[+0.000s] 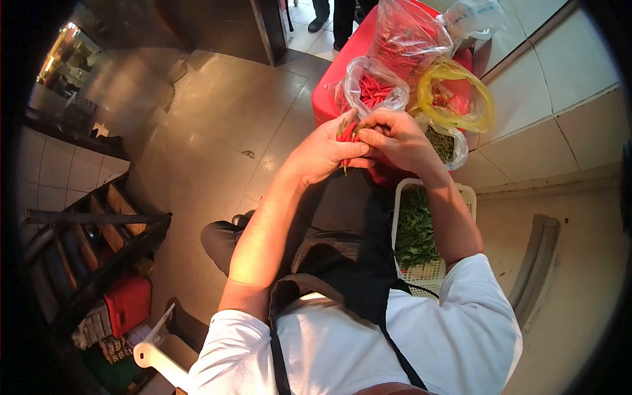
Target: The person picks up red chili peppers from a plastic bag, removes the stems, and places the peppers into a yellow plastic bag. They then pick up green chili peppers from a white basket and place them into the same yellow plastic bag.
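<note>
Several red chillies [345, 133], upper centre of frame, in left hand [322, 153]: fingers curled nearly closed around them. Right hand [405, 139] alongside, thumb and forefinger pinched together near stem ends; cannot tell whether stem caught between. Pods look light, smooth, a bit slippery, firm-skinned but easily bruised or snapped; likely best cradled mid-body, stems pinched close to cap. Just beyond, clear plastic bag [397, 96] with more chillies, beside yellow bag [488, 108]. Lower right of hands, white basket [469, 197], leafy greens [416, 230] inside.

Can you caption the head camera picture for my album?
Left hand holding red chillies, right hand close by, near a yellow bag.
</note>
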The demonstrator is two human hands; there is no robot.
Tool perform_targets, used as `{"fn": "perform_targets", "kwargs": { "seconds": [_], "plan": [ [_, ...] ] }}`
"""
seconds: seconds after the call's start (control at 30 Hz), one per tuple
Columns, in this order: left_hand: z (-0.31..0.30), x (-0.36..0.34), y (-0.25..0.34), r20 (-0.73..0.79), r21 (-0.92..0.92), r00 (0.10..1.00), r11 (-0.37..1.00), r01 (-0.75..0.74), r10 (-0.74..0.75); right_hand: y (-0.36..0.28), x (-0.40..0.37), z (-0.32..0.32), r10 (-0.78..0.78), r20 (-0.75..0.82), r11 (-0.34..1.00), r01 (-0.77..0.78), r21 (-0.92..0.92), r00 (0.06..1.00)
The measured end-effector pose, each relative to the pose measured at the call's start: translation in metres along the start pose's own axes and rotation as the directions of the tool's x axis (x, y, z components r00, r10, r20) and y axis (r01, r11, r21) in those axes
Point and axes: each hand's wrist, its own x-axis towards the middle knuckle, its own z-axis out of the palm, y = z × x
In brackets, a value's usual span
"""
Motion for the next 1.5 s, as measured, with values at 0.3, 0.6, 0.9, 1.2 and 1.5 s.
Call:
{"fn": "perform_targets", "kwargs": {
  "seconds": [0.3, 0.6, 0.9, 1.2, 1.5],
  "plan": [
    [0.004, -0.002, 0.002, 0.005, 0.006, 0.998, 0.998, 0.067, -0.067, 0.025, 0.005, -0.012, 0.103, 0.232, 0.768, -0.226, 0.599, 0.967],
    [0.006, 0.000, 0.005, -0.038, 0.175, 0.996, 0.980, 0.091, -0.086, 0.001, -0.004, -0.006, 0.148, 0.070, 0.984, -0.154, 0.091, 0.987],
    [0.001, 0.001, 0.001, -0.188, 0.189, 0.981, 0.979, 0.080, -0.044, 0.011, -0.001, -0.005, -0.027, -0.151, 0.994, 0.011, -0.107, 0.988],
    [0.012, -0.003, 0.004, -0.217, 0.281, 0.976, 0.957, 0.076, -0.014, 0.017, -0.005, 0.000, 0.046, -0.066, 0.983, -0.033, 0.179, 0.997],
    [0.013, -0.006, 0.003, -0.209, 0.208, 0.977, 0.978, 0.017, 0.027, 0.025, -0.017, -0.005, 0.203, -0.147, 0.711, -0.043, 0.702, 0.968]
  ]
}}
